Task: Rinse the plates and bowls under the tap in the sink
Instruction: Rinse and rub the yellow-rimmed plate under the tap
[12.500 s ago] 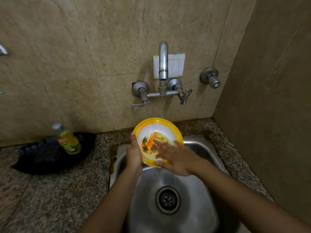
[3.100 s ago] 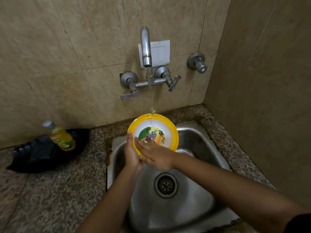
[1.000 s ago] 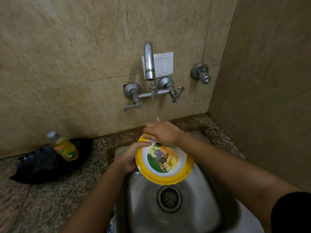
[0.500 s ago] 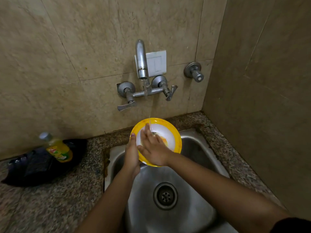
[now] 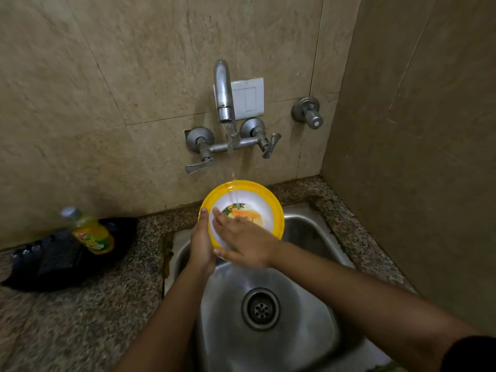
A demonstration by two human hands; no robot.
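A yellow-rimmed white bowl (image 5: 264, 202) with a coloured picture inside is tilted toward me above the steel sink (image 5: 308, 232). My left hand (image 5: 201, 242) grips its left rim, thumb on the yellow edge. My right hand (image 5: 241, 241) lies flat with straight fingers across the bowl's inner face, covering its lower half. A thin stream of water falls from the tap (image 5: 224, 98) onto the upper part of the bowl. No other plate or bowl shows.
A yellow dish-soap bottle (image 5: 90, 232) lies on a black bag (image 5: 53, 261) on the speckled granite counter (image 5: 80, 318) at left. The drain (image 5: 260, 308) sits mid-sink. Tiled walls stand behind and close on the right, with a valve (image 5: 308, 114).
Over the last second the bowl went from a low, flatter pose back up under the stream. My right hand has slid from the bowl's middle down and left across its inner face.
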